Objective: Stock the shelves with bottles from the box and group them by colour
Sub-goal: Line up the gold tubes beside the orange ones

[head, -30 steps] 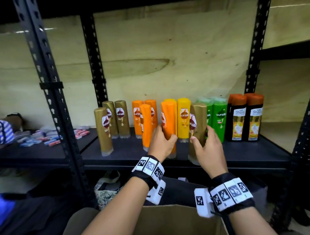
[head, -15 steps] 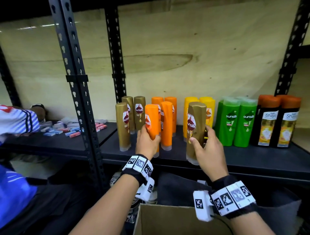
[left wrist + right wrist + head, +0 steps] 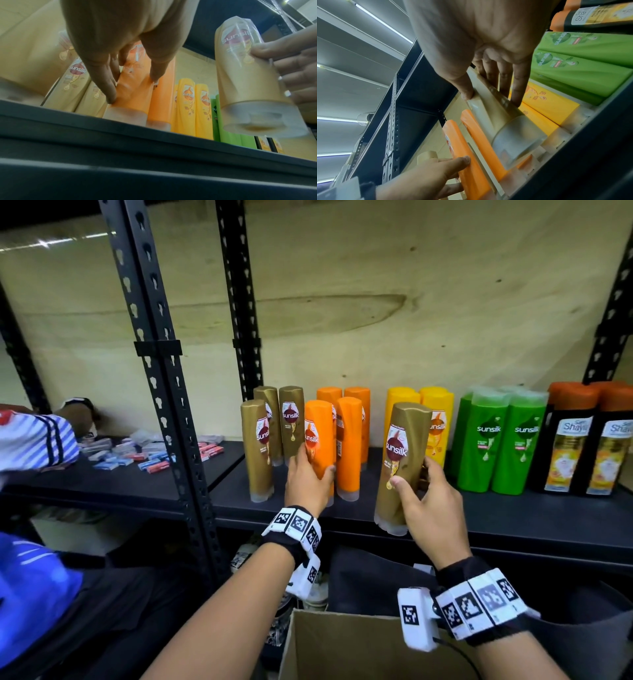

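Note:
My left hand (image 3: 310,479) grips an orange bottle (image 3: 318,443) that stands upright on the black shelf (image 3: 513,518), just right of three gold bottles (image 3: 260,446) and in front of other orange bottles (image 3: 349,440). In the left wrist view its fingers (image 3: 109,93) wrap that orange bottle (image 3: 132,93) low down. My right hand (image 3: 423,494) holds a gold Sunsilk bottle (image 3: 400,467) tilted at the shelf's front edge, cap down, in front of the yellow bottles (image 3: 436,422). In the right wrist view, thumb and fingers (image 3: 467,94) pinch this gold bottle (image 3: 493,112).
Green bottles (image 3: 500,446) and black bottles with orange caps (image 3: 582,440) stand further right. A cardboard box (image 3: 342,645) sits open below my arms. A black upright post (image 3: 161,371) divides the shelving; small packets (image 3: 137,453) and another person's striped sleeve (image 3: 30,440) lie left.
My left hand carried the orange bottle leftwards, from beside the yellow bottles to the front of the orange group next to the gold ones. My right hand kept the gold bottle near the front edge.

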